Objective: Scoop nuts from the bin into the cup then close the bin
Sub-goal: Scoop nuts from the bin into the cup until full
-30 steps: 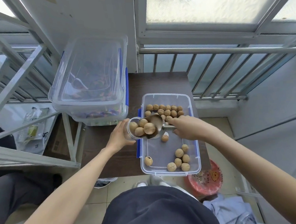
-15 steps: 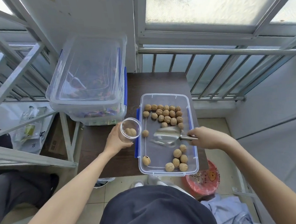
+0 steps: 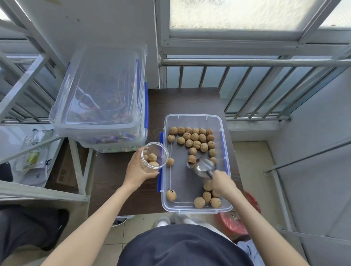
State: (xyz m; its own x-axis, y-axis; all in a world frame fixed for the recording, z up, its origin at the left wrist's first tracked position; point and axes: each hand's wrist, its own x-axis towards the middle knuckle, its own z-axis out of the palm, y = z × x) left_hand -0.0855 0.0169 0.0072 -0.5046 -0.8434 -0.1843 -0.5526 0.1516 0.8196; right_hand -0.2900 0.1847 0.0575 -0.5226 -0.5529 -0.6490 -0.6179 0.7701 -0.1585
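Observation:
An open clear plastic bin (image 3: 192,117) with blue clips stands on a dark wooden table (image 3: 181,100). Several walnuts (image 3: 195,138) lie in its far half, and a few more lie near its front edge. My left hand (image 3: 136,170) holds a clear plastic cup (image 3: 155,154) just left of the bin; a few walnuts sit in it. My right hand (image 3: 223,184) grips the handle of a metal scoop (image 3: 202,167). The scoop's bowl rests inside the bin with its mouth against the nearest walnuts.
A larger clear lidded box (image 3: 100,92) stands at the table's back left. Metal railings (image 3: 260,82) run behind and to the left. A red bag (image 3: 237,221) sits on the floor at the right. My dark clothing (image 3: 178,254) fills the bottom middle.
The scoop tipped walnuts into the cup, then went down into the bin. My right hand drew back toward me and turned the scoop toward the far walnuts. The cup moved slightly left.

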